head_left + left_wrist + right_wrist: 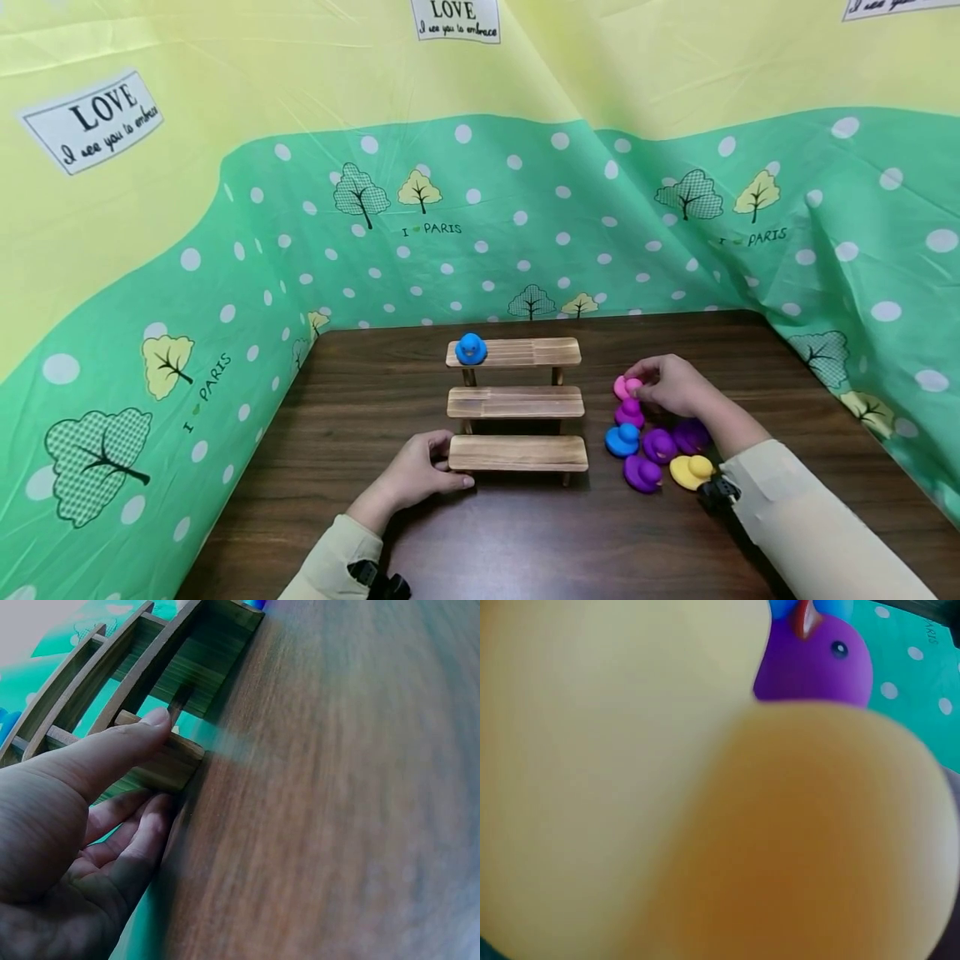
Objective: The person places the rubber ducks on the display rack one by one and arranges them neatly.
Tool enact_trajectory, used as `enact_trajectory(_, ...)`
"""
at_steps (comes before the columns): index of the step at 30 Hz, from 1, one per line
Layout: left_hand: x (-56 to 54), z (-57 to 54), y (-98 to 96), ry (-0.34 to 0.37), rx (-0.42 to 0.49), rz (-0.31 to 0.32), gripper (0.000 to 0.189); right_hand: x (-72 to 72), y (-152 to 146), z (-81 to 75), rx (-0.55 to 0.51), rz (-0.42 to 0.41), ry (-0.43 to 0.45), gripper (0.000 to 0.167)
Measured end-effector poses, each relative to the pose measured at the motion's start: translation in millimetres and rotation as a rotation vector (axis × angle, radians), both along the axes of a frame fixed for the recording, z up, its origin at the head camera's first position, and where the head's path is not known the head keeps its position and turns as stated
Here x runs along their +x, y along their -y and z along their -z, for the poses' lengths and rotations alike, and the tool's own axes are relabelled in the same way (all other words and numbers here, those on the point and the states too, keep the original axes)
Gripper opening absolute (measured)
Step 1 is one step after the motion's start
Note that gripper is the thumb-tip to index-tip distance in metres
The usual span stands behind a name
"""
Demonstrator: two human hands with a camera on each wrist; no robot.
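Observation:
A three-tier wooden shelf (517, 452) stands mid-table, with a blue rubber duck (471, 349) on the left of its top tier. My left hand (412, 475) grips the left end of the lowest tier; in the left wrist view the thumb lies in front of the wood (174, 766) and the fingers behind. At the right, my right hand (672, 385) pinches a pink rubber duck (625, 387) at the far end of a duck cluster. A yellow duck (615, 750) close to the right wrist camera hides that hand and the pink duck there.
Several purple ducks (660, 446), a blue duck (622, 439) and a yellow duck (691, 472) lie under and in front of the right forearm. The dark wooden table (540, 533) ends at a green and yellow cloth (480, 208) on the back and sides.

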State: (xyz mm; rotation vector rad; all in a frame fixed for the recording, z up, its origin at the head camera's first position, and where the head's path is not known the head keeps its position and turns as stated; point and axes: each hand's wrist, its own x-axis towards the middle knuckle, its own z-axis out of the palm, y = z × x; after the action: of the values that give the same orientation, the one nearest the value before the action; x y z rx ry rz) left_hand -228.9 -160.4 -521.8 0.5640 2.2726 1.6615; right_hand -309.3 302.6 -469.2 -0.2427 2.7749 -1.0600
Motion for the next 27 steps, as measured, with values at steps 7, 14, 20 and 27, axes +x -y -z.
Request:
enact_trajectory(7,-0.3,-0.4,0.0,-0.003,-0.001,0.004,0.047,-2.1,-1.6,0.9,0.015,0.006,-0.009,0.026)
enact_trajectory(14,0.1,-1.7,-0.1,0.002,-0.003,0.003,0.046,-2.4,-3.9,-0.2,0.035,0.01,-0.041,0.024)
enact_trajectory(20,0.3,-1.4,0.4,0.002,-0.004,0.002,0.046,-2.1,-3.3,-1.6,0.042,0.024,-0.093,0.024)
enact_trajectory(27,0.6,-1.1,0.9,-0.01,-0.018,0.0,0.045,-1.3,2.4,-6.1,0.018,0.051,-0.143,0.03)
